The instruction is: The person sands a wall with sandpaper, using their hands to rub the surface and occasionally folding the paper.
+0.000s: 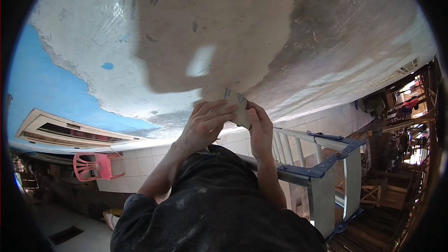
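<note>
the left hand (pixel 203 120) and the right hand (pixel 260 123) are both clamped on a piece of paper (pixel 241 112) with blue print, held between them before the patchy wall (pixel 224 23). the left fingers lie across its face. a ladder (pixel 308 171) stands on the right, a pink chair (pixel 105 165) off to the left.

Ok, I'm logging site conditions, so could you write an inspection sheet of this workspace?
Surface: patchy grey-white wall, bright blue paint at left.
Job's things: thin beige paper sheet with blue print.
Clutter: pink plastic chair at left; brown wooden pieces at right.
Hands: left hand and right hand, both holding the sheet.
Cables: nothing clearly seen.
Surroundings: silver metal ladder with blue fittings at right; white tiles; white-framed opening in the wall.
</note>
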`<state>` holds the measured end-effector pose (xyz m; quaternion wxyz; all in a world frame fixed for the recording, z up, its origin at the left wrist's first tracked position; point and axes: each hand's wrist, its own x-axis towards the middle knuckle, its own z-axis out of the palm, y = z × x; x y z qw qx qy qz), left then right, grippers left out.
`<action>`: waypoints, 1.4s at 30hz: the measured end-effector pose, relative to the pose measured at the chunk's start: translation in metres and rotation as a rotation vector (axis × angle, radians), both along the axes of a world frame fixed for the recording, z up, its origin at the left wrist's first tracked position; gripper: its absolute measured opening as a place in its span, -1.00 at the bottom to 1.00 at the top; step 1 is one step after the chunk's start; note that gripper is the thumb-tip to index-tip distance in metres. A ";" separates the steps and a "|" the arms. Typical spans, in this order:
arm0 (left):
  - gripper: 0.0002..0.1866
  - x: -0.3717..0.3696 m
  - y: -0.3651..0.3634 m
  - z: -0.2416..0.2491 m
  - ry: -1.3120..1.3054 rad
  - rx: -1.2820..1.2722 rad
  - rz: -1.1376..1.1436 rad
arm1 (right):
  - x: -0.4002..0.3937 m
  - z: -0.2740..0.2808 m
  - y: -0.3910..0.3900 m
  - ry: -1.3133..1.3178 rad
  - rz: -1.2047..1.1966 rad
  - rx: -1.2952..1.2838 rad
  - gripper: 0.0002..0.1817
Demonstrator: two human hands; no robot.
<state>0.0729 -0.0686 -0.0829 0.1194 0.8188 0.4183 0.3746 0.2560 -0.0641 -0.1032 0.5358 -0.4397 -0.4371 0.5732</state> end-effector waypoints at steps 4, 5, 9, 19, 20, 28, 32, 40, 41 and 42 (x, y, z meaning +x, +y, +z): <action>-0.69 -0.002 -0.003 0.006 0.020 -0.119 0.002 | -0.007 0.002 -0.003 -0.233 -0.046 0.141 -0.63; -0.60 -0.002 -0.003 0.005 -0.024 -0.132 0.001 | -0.008 -0.003 -0.004 -0.240 -0.048 0.171 -0.65; -0.47 -0.002 -0.005 -0.002 -0.294 -0.291 0.105 | -0.010 -0.007 -0.008 -0.368 -0.027 0.313 -0.67; -0.24 -0.001 -0.003 -0.002 -0.350 -0.020 0.185 | -0.015 0.004 -0.018 -0.382 -0.012 0.361 -0.72; -0.26 -0.002 -0.003 0.000 -0.318 -0.015 0.212 | -0.015 0.006 -0.020 -0.411 -0.014 0.352 -0.73; -0.33 -0.001 -0.008 0.015 -0.757 -0.539 0.086 | -0.018 0.025 -0.016 -0.320 -0.074 0.350 -0.65; -0.30 -0.005 -0.014 0.041 -0.874 -0.708 -0.027 | -0.021 0.028 -0.005 -0.225 -0.149 0.345 -0.58; -0.41 -0.020 0.001 0.072 -0.631 -0.247 0.212 | -0.017 0.045 0.000 -0.354 -0.090 1.196 -0.51; -0.45 -0.022 0.000 0.077 -0.635 -0.258 0.214 | -0.025 0.055 -0.002 -0.394 -0.034 1.201 -0.48; -0.46 -0.022 -0.003 0.084 -0.631 -0.258 0.193 | -0.032 0.072 -0.003 -0.438 0.013 1.205 -0.45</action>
